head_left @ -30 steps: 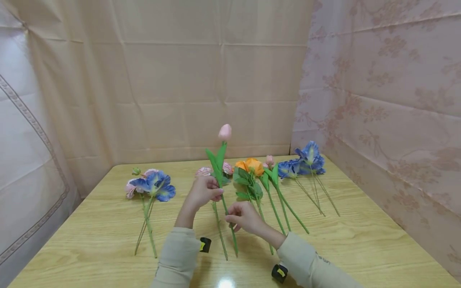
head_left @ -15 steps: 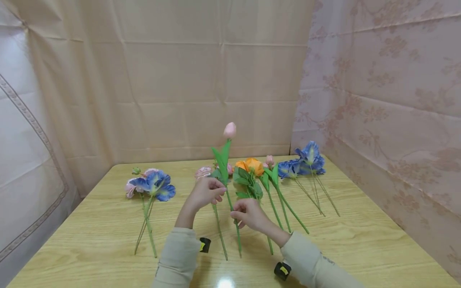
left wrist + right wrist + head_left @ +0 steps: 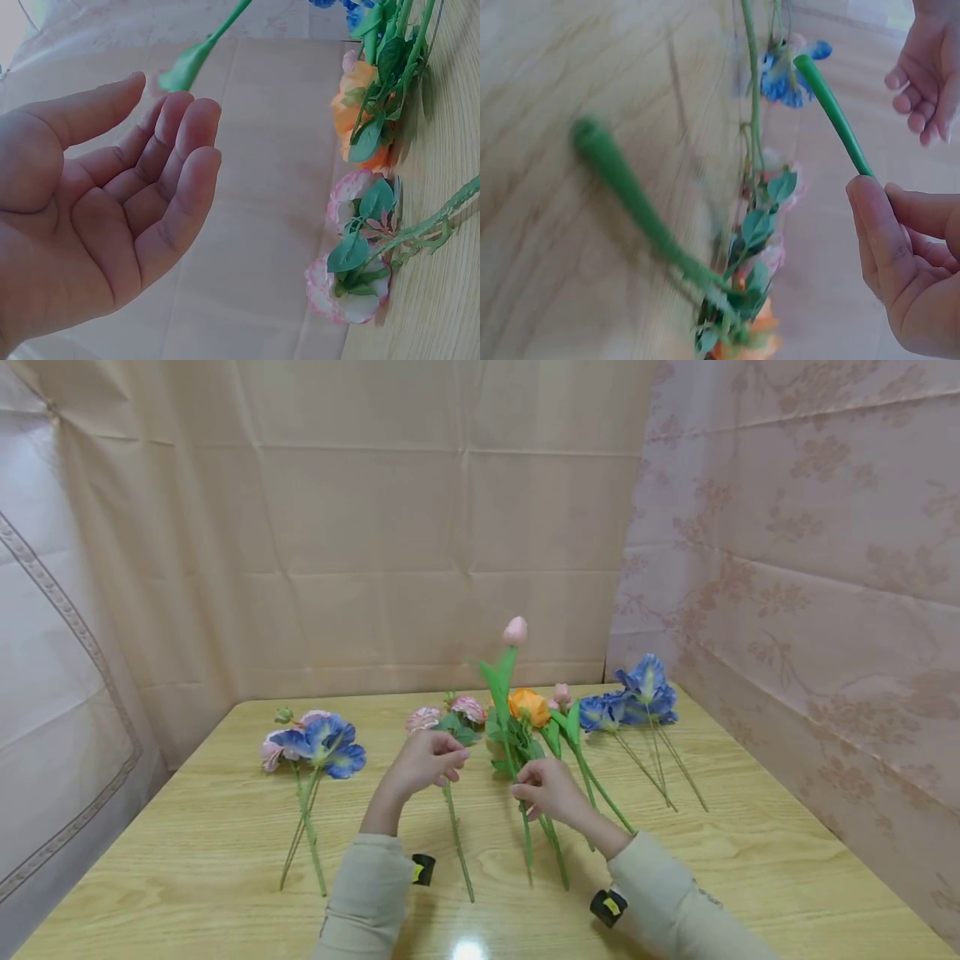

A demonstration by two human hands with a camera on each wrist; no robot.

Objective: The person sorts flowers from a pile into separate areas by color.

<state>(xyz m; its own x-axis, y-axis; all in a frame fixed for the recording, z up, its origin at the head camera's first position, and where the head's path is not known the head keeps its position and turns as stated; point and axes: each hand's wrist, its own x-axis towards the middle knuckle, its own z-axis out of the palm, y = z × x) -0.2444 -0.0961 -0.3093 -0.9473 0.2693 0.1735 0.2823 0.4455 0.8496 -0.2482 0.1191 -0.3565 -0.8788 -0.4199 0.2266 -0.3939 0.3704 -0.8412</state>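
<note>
My right hand (image 3: 551, 793) pinches the green stem of a pink tulip (image 3: 515, 632), which stands upright over the middle of the table. In the right wrist view, the stem's cut end (image 3: 832, 112) sticks out past the thumb and fingertips. To the left, my left hand (image 3: 423, 764) hovers with nothing in it; its relaxed fingers (image 3: 180, 191) show from the palm side. Below it lies a stem with pink-and-white flowers (image 3: 425, 718). Behind the tulip's leaves an orange flower (image 3: 529, 707) with dark green leaves lies on the table, partly covered.
More flowers lie on the wooden table (image 3: 210, 860): a blue flower (image 3: 330, 747) crossed with pink ones at left, a pink tulip (image 3: 561, 695) right of the orange flower, and blue flowers (image 3: 647, 689) at back right. A beige curtain (image 3: 360, 527) hangs behind.
My right hand has carried the tulip rightward, from beside the left hand to in front of the orange flower. My left hand has let go of the stem and stayed in place.
</note>
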